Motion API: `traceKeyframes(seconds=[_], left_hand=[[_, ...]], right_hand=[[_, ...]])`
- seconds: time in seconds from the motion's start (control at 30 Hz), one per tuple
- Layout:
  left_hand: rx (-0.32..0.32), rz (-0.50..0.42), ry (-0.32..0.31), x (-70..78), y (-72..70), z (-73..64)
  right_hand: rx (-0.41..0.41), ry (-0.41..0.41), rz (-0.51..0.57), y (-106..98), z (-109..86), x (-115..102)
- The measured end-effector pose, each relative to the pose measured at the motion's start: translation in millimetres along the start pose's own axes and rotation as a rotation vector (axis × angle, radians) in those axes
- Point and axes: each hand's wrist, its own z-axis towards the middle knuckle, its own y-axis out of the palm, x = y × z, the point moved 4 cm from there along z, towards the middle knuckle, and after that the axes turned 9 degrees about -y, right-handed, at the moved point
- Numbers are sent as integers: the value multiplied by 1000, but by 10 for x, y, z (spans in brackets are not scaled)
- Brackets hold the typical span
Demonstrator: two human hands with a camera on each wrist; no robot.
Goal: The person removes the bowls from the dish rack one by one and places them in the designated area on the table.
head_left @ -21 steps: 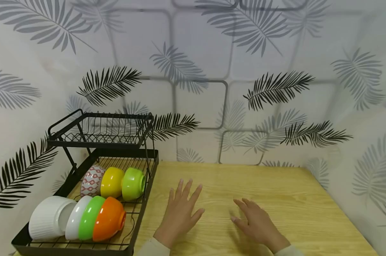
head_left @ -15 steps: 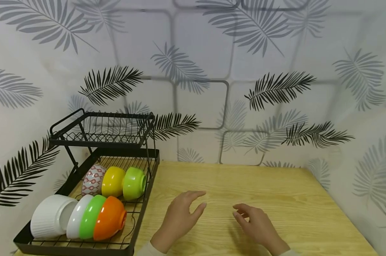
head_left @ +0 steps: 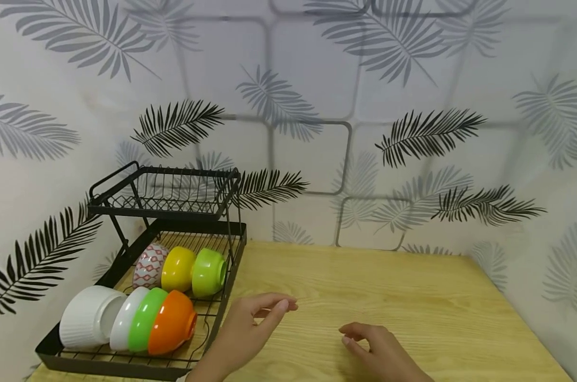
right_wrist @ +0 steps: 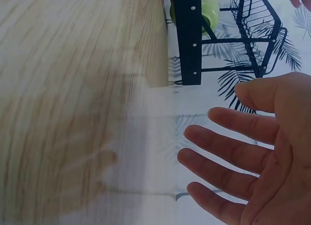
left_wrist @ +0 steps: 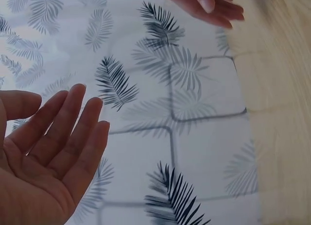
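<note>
My left hand hovers over the table just right of the dish rack, empty, with loosely bent fingers. In the left wrist view its palm faces up and the fingers spread. The right hand floats farther right above the table, also holding nothing; its relaxed fingers show in the right wrist view. The black two-tier dish rack stands at the left. On its lower tier, the front row has a ribbed white bowl, a white bowl, a green bowl and an orange bowl, tipped on their sides.
Behind them on the lower tier are a red-patterned bowl, a yellow bowl and a lime bowl. A wire upper tier overhangs the rear. The wooden table meets a leaf-print wall covering.
My left hand has turned from spread fingers to a loose curve and shifted left toward the rack. The right hand has come slightly nearer me. The head view has swung a little left.
</note>
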Motion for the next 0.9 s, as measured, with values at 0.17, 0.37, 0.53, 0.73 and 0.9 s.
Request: traceKeyframes(seconds=[0.17,0.37,0.53,0.73,0.9], left_hand=[[77,72,17,22,-267,-37],[143,146,55,13,-620,-22],[186,273,53,-54,-886,-80],[200,438,-63,-255,-1220,-229],[145,510,-191,-434,-1331,-260]], right_hand=[[7,-18,9,-31,-26,-61],[12,-65,-6,-40,-47,-75],[5,-86,-8,8,-37,-60],[-23,-124,-24,128,23,-121],[32,-101,-31,70,6,-205]])
